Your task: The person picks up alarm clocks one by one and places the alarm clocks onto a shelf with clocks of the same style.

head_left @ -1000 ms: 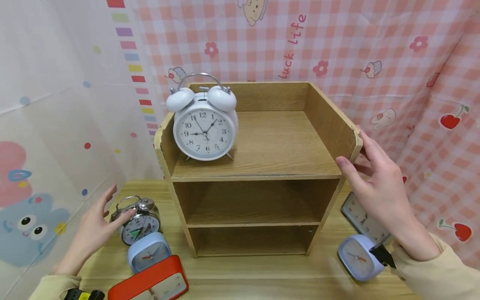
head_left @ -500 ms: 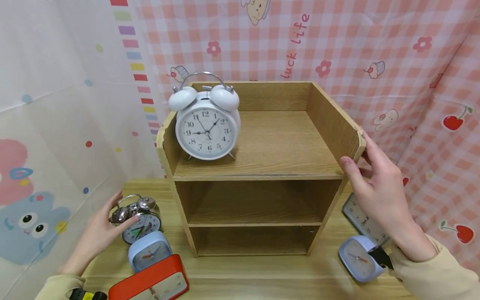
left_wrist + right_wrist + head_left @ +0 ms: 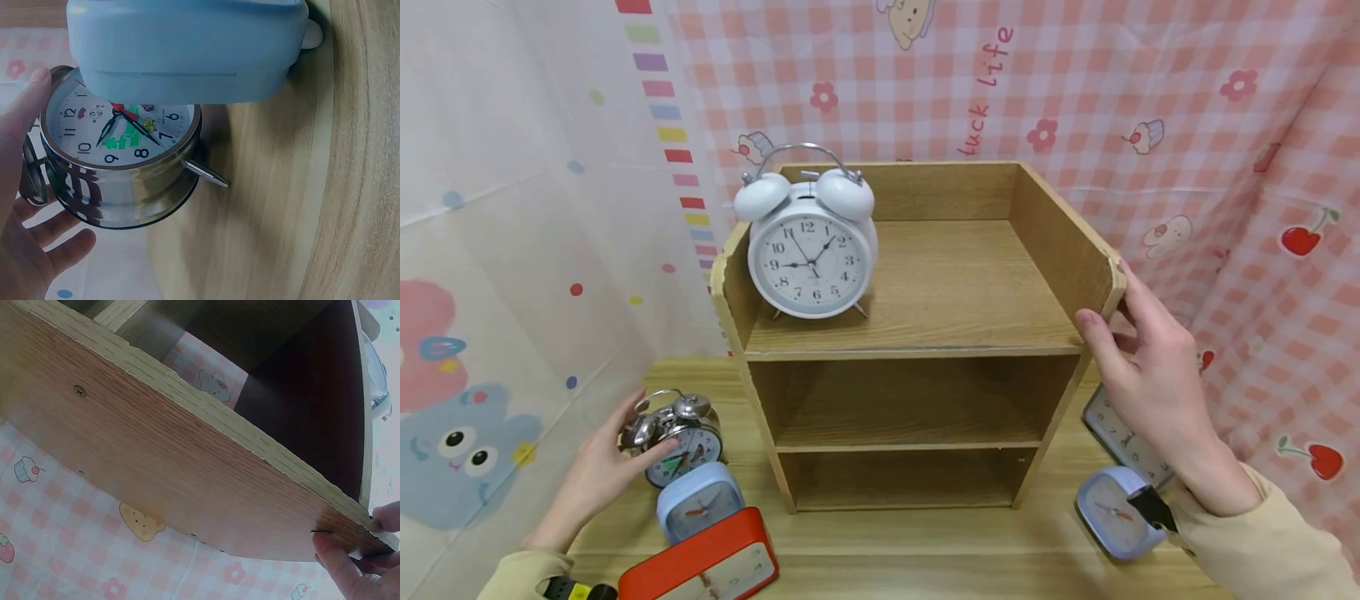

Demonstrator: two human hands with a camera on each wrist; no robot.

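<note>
Wooden table [image 3: 925,550]: chrome twin-bell clock [image 3: 679,437] (green hands) in curled left-hand fingers [image 3: 658,451].

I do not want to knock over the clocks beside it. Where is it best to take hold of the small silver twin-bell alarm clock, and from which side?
Probably grip the silver clock around its round metal body, coming from its left and back, where the left hand already cups it. The light blue clock stands close before its face, and the wooden shelf stands to its right.

clocks [image 3: 811,254]: 6 | shelf unit [image 3: 925,333]: 1 | hands [image 3: 1150,367]: 2
</note>
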